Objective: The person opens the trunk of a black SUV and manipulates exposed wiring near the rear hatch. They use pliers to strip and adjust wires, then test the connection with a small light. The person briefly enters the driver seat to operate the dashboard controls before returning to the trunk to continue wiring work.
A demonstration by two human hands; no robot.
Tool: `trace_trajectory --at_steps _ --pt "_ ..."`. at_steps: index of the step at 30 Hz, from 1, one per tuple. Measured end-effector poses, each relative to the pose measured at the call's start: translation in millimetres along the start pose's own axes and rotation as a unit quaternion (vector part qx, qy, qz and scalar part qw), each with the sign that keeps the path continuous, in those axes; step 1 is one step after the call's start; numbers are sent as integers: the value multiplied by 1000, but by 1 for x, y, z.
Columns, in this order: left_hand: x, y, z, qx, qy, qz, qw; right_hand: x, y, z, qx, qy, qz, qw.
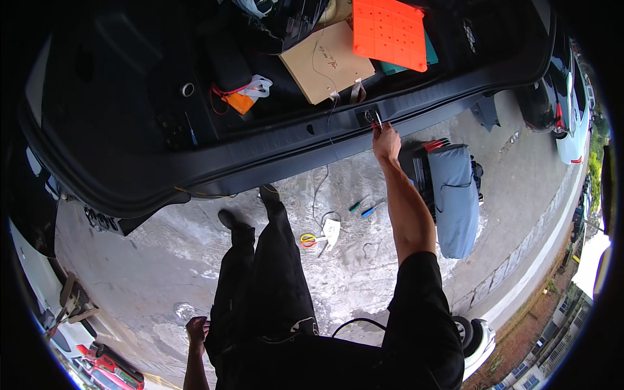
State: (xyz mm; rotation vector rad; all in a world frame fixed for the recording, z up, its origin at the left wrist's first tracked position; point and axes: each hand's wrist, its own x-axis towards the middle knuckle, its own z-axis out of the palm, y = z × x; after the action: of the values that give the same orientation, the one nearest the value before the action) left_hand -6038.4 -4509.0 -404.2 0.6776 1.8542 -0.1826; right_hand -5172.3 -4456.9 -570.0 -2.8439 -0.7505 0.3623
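Observation:
My right hand point(387, 141) reaches forward to the sill of an open car boot. It grips a red-handled tool that looks like pliers point(375, 120), with the metal end at the latch recess point(365, 117) in the black sill trim point(273, 144). The fingers partly cover the tool. Down beside my left leg hangs my left hand point(197, 331), its fingers curled; whether it holds anything is hidden. A thin dark cable point(319, 190) runs over the sill to the concrete ground. Near its lower end lie scissors point(308, 240) with yellow and orange handles and a crumpled white piece point(332, 233).
Two screwdrivers, one green point(356, 206) and one blue point(369, 211), lie on the ground. A grey fabric bundle point(456, 204) stands right of them. The boot holds a brown board point(326, 63), an orange plastic panel point(390, 34), a tape roll point(186, 89) and another screwdriver point(192, 134).

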Motion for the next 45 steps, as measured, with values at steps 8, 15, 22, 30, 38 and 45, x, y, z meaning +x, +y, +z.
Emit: trace_trajectory --at_steps 8,15,22,30,38,45 --pt "7 -5 -1 85 -1 83 993 0 4 3 28 1 12 1000" --pt "1 5 -3 60 -1 78 995 -4 0 4 53 13 25 998" --pt "15 1 -10 116 -16 132 984 -16 -11 -7 77 90 42 992" --pt "54 -36 -10 188 17 289 939 -60 -100 41 514 -145 4 845" --pt "48 -49 -8 74 27 247 966 -85 -235 102 465 -300 81 829" --pt "31 -78 -13 0 32 190 981 -101 -258 119 383 -221 39 896"
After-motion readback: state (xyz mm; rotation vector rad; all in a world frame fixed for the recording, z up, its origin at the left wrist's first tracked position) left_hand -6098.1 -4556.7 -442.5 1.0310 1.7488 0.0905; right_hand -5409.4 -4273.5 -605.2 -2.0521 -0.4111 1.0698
